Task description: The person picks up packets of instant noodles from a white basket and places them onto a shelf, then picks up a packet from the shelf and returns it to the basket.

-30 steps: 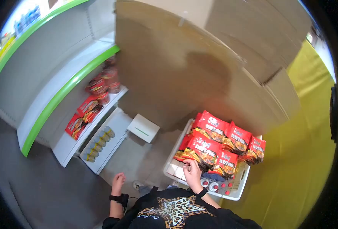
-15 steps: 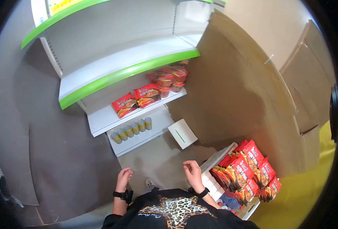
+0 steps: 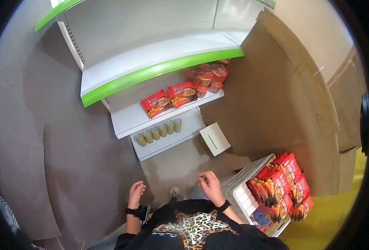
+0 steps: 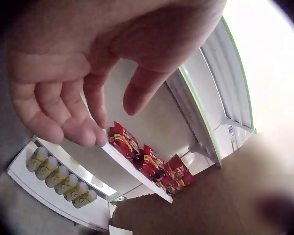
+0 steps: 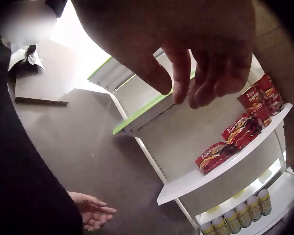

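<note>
In the head view my left hand (image 3: 137, 195) hangs in front of the body, fingers loosely bent, holding nothing. My right hand (image 3: 210, 186) hovers beside the white basket (image 3: 236, 192), also with relaxed fingers and nothing in them. Red instant noodle packets (image 3: 278, 183) are heaped in that basket, next to white boxes (image 3: 243, 196) and bottles with red caps. Two more noodle packets (image 3: 156, 104) lie on the middle shelf (image 3: 128, 124), left of stacked noodle cups (image 3: 203, 78). Both wrist views show the hands well short of the shelves.
Several yellow-and-grey cans (image 3: 156, 133) stand in a row on the lowest shelf (image 3: 188, 121). A white box with a green slit (image 3: 215, 139) sits on the floor beside it. A cardboard wall (image 3: 268, 96) closes the right side, and a green-edged shelf (image 3: 163, 66) overhangs the noodles.
The head view has swung from basket to shelves, which now lie ahead. The right hand, earlier over the basket's near edge, is now left of it. Both hands stay without anything in them.
</note>
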Motion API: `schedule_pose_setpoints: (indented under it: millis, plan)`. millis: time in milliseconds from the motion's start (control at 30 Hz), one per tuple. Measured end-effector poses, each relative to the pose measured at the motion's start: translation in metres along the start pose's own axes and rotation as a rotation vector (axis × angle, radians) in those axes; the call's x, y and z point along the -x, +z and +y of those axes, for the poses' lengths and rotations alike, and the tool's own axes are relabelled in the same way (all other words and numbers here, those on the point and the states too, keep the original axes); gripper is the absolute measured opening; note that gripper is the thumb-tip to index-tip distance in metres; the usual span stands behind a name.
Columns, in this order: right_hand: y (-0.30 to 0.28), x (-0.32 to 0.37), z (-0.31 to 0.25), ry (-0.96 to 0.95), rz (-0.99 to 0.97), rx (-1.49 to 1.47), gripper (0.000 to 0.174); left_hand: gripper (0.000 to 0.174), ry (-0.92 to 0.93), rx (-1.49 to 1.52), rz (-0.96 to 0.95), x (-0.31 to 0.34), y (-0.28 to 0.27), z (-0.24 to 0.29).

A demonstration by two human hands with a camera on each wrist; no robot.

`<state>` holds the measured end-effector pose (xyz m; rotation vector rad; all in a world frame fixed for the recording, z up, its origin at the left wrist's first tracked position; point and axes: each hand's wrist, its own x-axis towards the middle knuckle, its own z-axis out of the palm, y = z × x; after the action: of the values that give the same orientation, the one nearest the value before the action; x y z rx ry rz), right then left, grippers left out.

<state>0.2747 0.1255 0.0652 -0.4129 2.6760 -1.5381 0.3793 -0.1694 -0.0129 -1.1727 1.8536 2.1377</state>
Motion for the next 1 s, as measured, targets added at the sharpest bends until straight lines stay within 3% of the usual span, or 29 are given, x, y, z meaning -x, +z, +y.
schedule_pose_setpoints:
  millis: [233,467,567,733,833,1000]
  plan:
    - [0.016,-0.006,0.007,0.088,-0.051,0.012,0.011,0.027,0.027,-0.025,-0.015,-0.004,0.002,0.001]
    - [0.034,-0.054,-0.007,0.028,-0.227,0.042,0.015,0.026,0.031,0.018,0.075,-0.009,-0.007,0.002]
    - [0.043,-0.078,-0.009,-0.086,-0.247,0.027,0.016,0.026,-0.001,0.038,0.125,-0.012,-0.009,0.007]
    - [0.059,-0.112,-0.004,-0.035,-0.350,0.055,0.017,0.026,-0.016,0.052,0.180,-0.031,-0.017,-0.003]
    - [0.062,-0.134,0.001,-0.116,-0.359,0.056,0.017,0.027,-0.026,0.078,0.205,-0.042,-0.013,0.004]
    - [0.057,-0.187,0.024,-0.062,-0.298,-0.021,0.013,0.029,-0.060,0.071,0.202,-0.074,0.011,0.031]
